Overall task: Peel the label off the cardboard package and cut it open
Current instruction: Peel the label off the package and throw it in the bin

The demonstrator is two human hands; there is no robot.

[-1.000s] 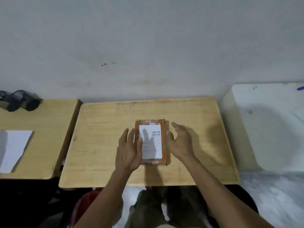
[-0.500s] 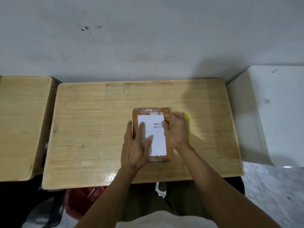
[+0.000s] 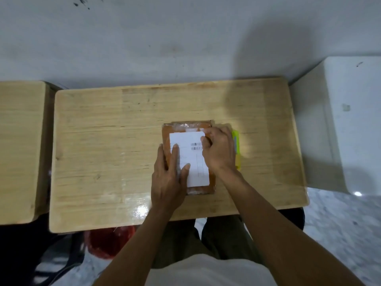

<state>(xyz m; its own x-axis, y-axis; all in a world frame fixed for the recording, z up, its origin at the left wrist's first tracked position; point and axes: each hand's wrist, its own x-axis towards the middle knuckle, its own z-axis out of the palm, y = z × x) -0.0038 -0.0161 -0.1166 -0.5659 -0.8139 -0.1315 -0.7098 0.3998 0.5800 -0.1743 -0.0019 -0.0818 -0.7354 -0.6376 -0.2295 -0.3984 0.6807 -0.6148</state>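
Note:
A brown cardboard package [image 3: 186, 128] wrapped in clear tape lies flat in the middle of the wooden table [image 3: 103, 141]. A white label [image 3: 196, 164] with barcodes covers most of its top. My left hand [image 3: 168, 178] lies flat on the package's left side, fingers on the label's edge, holding it down. My right hand [image 3: 219, 150] is curled over the label's top right corner, fingertips pinched there. Whether the corner has lifted is hidden by the fingers. A yellow-green cutter [image 3: 236, 141] lies on the table just right of the package, partly under my right hand.
A second wooden table [image 3: 18, 141] stands close on the left. A white block [image 3: 340, 120] stands to the right. The wall runs along the far edge. A red object [image 3: 109, 242] sits on the floor under the near edge, beside my knees.
My right hand came from beside the package onto the label's top right corner. My left hand slid further onto the package. The view tilted down and the cutter came into sight.

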